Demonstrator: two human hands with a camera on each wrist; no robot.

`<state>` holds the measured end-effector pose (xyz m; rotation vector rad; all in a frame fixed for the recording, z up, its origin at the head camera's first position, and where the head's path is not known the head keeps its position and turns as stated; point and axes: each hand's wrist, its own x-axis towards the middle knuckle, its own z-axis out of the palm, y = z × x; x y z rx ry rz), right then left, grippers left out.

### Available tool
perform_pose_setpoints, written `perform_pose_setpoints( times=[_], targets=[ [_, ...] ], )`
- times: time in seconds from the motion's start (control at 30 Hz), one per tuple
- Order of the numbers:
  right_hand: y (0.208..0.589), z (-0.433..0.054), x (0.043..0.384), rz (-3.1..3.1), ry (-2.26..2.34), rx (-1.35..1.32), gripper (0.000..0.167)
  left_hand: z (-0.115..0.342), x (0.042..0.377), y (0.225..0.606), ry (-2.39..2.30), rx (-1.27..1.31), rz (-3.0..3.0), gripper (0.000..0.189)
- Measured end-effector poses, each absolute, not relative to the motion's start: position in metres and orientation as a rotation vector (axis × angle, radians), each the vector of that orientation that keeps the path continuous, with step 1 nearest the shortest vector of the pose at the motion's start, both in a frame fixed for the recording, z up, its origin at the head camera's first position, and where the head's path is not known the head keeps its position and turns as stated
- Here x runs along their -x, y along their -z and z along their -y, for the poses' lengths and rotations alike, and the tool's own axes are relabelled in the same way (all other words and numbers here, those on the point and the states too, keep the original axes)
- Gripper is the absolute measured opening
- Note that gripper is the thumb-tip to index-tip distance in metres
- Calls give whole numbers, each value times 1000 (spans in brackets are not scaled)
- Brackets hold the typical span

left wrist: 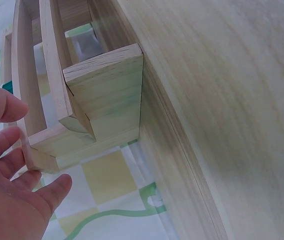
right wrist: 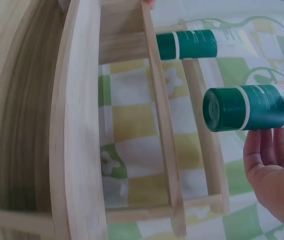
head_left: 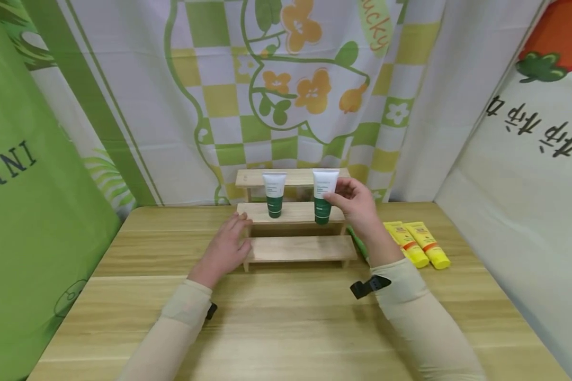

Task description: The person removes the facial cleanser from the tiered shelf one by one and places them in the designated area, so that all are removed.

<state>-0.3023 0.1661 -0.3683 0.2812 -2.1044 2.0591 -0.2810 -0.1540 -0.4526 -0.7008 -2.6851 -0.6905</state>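
Observation:
A white-and-green squeeze tube (head_left: 322, 198) is pinched between the thumb and fingers of my right hand (head_left: 359, 206). In the right wrist view the green cap (right wrist: 224, 109) of this tube hangs clear of the wooden step rack (right wrist: 162, 120). A second, similar tube (head_left: 274, 196) stands cap down on the middle step of the rack (head_left: 300, 248), toward its left. My left hand (head_left: 226, 243) is at the rack's left end. The left wrist view has its fingers (left wrist: 9, 162) loosely spread against the end of a step (left wrist: 42, 161).
Yellow tubes (head_left: 426, 244) lie on the wooden table (head_left: 286, 323) right of the rack, behind my right forearm. Something green (head_left: 359, 244), partly hidden, lies beside the rack's right end. A patterned curtain (head_left: 229, 100) hangs close behind the rack.

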Motion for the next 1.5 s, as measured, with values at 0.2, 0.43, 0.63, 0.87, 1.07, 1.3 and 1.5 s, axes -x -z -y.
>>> perform_pose_setpoints(
  times=[0.2, 0.43, 0.63, 0.87, 1.07, 1.3, 1.5],
  targets=[
    [364, -182, 298, 2094, -2060, -263, 32, 156, 282, 453, 683, 716, 2660, 45],
    [360, -208, 286, 2135, -1985, -239, 36, 156, 281, 450, 692, 709, 2671, 46],
    [357, -237, 275, 2103, -2013, -254, 33, 158, 281, 448, 706, 686, 2697, 46],
    [362, -277, 256, 2113, -1929, -220, 27, 157, 281, 448, 709, 694, 2703, 46],
    [371, -306, 239, 2138, -1930, -120, 28, 156, 278, 448, 711, 683, 2717, 46],
    [381, -336, 226, 2175, -1917, -93, 29, 155, 275, 449, 742, 668, 2749, 47],
    [391, -361, 206, 2266, -1871, -46, 26, 150, 276, 451, 746, 672, 2748, 47]
  ],
)
